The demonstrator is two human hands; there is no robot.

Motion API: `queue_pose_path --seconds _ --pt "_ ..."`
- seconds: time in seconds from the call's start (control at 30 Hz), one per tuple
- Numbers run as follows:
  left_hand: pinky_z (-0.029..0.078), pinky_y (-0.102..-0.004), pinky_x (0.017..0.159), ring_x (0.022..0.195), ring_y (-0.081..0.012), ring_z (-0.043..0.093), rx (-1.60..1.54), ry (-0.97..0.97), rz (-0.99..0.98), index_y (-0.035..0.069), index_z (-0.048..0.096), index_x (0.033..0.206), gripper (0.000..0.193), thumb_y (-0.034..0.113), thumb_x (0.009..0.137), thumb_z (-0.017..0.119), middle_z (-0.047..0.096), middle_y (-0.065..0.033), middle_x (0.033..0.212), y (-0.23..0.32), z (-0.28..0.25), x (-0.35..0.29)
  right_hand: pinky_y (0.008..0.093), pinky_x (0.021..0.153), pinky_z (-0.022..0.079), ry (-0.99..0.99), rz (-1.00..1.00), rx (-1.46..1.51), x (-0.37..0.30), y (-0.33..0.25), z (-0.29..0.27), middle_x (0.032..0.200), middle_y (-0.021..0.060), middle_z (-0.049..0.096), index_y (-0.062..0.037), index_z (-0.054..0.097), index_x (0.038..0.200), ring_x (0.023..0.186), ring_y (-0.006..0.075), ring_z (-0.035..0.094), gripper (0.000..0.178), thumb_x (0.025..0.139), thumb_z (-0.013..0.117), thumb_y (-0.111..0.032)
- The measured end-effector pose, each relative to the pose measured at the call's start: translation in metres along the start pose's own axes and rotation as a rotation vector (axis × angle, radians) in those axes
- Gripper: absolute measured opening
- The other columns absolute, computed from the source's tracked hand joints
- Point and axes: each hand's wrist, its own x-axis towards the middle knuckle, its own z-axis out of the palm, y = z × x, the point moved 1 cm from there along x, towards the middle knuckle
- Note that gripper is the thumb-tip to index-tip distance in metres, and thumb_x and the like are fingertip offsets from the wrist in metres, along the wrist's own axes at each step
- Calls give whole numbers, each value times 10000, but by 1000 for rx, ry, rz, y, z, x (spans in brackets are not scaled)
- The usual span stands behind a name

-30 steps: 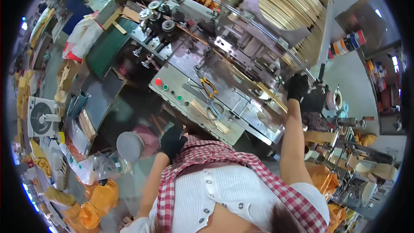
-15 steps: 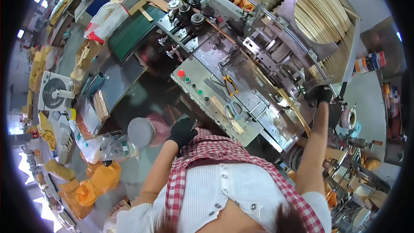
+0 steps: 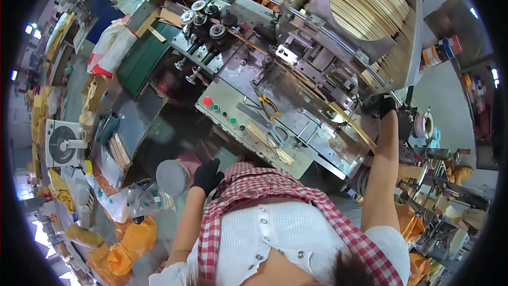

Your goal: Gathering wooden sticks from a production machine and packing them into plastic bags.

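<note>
My right hand (image 3: pixel 387 107), in a black glove, reaches to the right side of a metal machine (image 3: pixel 248 74). It lies against a dark round part (image 3: pixel 372 105) there; its fingers blend into that part, so their grip is hidden. My left hand (image 3: pixel 208 176), also black-gloved, hangs by the checked apron (image 3: pixel 264 182), holding nothing visible, its fingers loosely bent and somewhat apart. A light wooden strip (image 3: pixel 353 126) runs along the machine just left of my right hand. Thin wooden pieces fill a curved metal magazine (image 3: pixel 323 5) above.
A control panel (image 3: pixel 206 111) with red and green buttons faces me; pliers (image 3: pixel 270 107) and scissors (image 3: pixel 276 136) lie near it. A round stool (image 3: pixel 173 177) stands by my left hand. At far left are a fan (image 3: pixel 62 145) and orange bags (image 3: pixel 132 241).
The view has shifted, so the machine appears farther left. My left hand has moved slightly down and left, away from the apron. My right hand stays by the same dark round part.
</note>
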Motion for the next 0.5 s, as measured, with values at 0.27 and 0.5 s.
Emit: queue_pose_path --seconds 0.27,0.5 --pt "473 -451 818 981 -348 580 -214 160 116 73 540 1092 396 297 779 632 608 -165 1024 12 20 -5 440 733 481 595 360 -36 -62 -99 -10 898 209 638 -43 648 959 884 379 618 254 885 489 -227" --pt "471 -467 816 968 -359 582 -68 -67 6 81 539 1050 360 277 759 622 600 -174 1006 4 16 -16 469 726 486 43 156 19 -39 -26 -53 940 219 654 -96 669 1010 884 369 632 374 856 551 -415"
